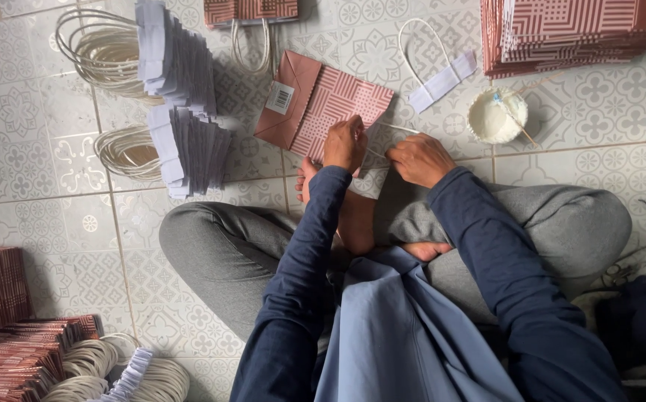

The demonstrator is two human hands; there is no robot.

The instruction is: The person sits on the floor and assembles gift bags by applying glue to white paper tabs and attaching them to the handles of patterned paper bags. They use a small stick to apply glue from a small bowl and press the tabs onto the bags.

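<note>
both closed, left hand (344, 143) and right hand (420, 158) press paper bag (323, 104).

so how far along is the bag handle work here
Done, it seems: a stack of patterned bags at top right. In hand: the left hand pins a flat pink bag while the right hand works a white cord at its mouth. Left: piles of loose cord handles with paper tabs, and flat bags at lower left.

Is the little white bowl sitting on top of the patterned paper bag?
No, the white bowl stands on the tiled floor, apart from the paper bag.
</note>
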